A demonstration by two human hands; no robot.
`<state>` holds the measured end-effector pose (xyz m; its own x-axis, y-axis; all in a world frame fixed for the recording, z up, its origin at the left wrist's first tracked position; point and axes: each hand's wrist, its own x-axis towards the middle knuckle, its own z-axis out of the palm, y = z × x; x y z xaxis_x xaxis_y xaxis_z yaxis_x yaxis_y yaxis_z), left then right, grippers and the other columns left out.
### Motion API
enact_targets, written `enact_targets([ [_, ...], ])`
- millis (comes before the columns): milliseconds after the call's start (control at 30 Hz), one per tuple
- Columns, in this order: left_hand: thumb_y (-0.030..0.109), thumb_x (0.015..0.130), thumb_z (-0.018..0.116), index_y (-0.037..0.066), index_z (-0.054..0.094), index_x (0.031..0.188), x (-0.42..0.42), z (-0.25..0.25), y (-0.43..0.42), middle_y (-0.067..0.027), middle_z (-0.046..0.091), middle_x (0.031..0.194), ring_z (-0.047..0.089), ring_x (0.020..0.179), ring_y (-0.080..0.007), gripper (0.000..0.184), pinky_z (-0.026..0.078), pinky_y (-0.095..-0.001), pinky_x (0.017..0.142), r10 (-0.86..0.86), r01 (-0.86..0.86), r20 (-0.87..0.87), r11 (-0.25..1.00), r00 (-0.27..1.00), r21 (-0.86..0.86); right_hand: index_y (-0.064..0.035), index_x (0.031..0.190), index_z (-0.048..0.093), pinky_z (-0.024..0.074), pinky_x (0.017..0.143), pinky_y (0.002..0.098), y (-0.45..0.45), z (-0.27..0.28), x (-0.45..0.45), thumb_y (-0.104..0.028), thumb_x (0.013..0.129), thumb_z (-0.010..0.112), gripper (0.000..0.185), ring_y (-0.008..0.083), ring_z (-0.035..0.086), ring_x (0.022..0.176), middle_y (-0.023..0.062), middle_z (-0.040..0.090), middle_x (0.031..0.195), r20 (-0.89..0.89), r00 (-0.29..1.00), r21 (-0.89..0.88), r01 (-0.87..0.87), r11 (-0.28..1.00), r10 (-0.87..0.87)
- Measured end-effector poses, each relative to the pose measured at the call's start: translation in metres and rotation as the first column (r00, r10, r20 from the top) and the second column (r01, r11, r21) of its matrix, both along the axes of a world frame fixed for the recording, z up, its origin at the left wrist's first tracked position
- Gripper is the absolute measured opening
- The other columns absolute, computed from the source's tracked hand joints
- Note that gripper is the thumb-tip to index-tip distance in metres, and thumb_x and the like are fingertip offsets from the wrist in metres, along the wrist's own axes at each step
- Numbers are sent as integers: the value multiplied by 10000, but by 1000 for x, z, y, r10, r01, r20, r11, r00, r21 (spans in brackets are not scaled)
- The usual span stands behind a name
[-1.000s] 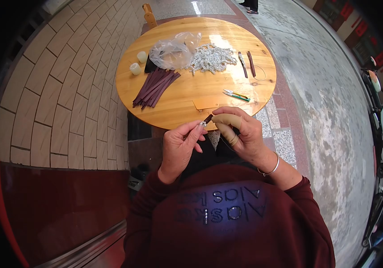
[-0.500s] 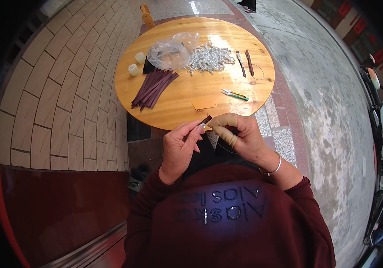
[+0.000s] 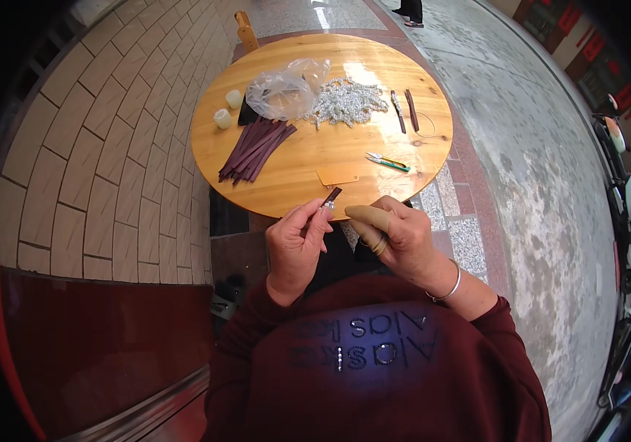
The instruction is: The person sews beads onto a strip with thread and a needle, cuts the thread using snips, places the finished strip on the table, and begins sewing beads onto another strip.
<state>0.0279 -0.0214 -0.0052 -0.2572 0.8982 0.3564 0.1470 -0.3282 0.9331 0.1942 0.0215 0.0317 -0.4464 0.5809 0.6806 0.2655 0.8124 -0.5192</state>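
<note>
Between the thumb and fingers of my left hand (image 3: 297, 247) is a dark maroon strip (image 3: 333, 196), its end sticking up past the fingertips. A bit of silvery beaded trim shows on it at the fingers. My right hand (image 3: 398, 239) is just to the right, apart from the strip, with tan finger covers on the thumb and index finger. Its fingertips are pinched together; what they hold, if anything, is too small to make out. Both hands are over the near edge of the round wooden table (image 3: 308, 158).
On the table are a bundle of maroon strips (image 3: 256, 149), a clear plastic bag (image 3: 279, 92), a pile of silvery trim (image 3: 349, 102), thread snips (image 3: 388, 162), an orange card (image 3: 337, 176), two pale cylinders (image 3: 223, 118) and two separate strips (image 3: 412, 110). A person's legs (image 3: 413, 11) show far off.
My right hand has drawn away from the strip, opening a gap between the hands. My left hand has shifted slightly left, still gripping the strip.
</note>
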Motion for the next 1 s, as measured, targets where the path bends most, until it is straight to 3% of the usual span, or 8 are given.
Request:
enact_targets([
  [67,42,879,577,-56,620,1003,1,0,0,-83,643,798,593,596,-86,164,471,-202,463,9,-9,-9,1000,1000,2,-35,886,607,450,488,334,3,-7,-5,-20,742,669,157,250,570,566,90,532,670,63,998,-16,-20,1000,21],
  [400,30,896,552,-76,592,1053,0,-1,1,-92,644,830,596,678,-89,194,514,-204,515,31,-30,-8,999,999,13,-25,856,578,461,489,341,8,-7,-18,-8,739,650,139,260,577,569,97,538,660,70,996,-16,-46,999,47],
  [633,15,887,560,-72,599,1042,2,-7,1,-78,636,826,599,673,-87,182,513,-202,511,81,-79,-44,995,996,58,-21,829,574,470,502,362,9,-4,-21,-18,729,648,124,289,593,583,113,569,677,77,995,-73,-51,996,56],
  [800,15,843,614,-39,614,997,3,-9,3,-112,652,804,648,634,-129,163,531,-228,504,189,-159,-177,972,966,172,-18,801,561,471,506,367,9,-3,-24,-18,729,645,111,296,592,587,119,569,678,77,996,-85,-35,996,42],
  [1000,11,813,650,-32,623,979,0,-10,3,-110,654,781,650,613,-132,174,517,-231,498,195,-168,-188,975,963,148,-16,788,543,466,508,369,9,-5,-28,-22,744,643,109,295,586,601,120,561,692,86,996,-53,-16,998,20],
])
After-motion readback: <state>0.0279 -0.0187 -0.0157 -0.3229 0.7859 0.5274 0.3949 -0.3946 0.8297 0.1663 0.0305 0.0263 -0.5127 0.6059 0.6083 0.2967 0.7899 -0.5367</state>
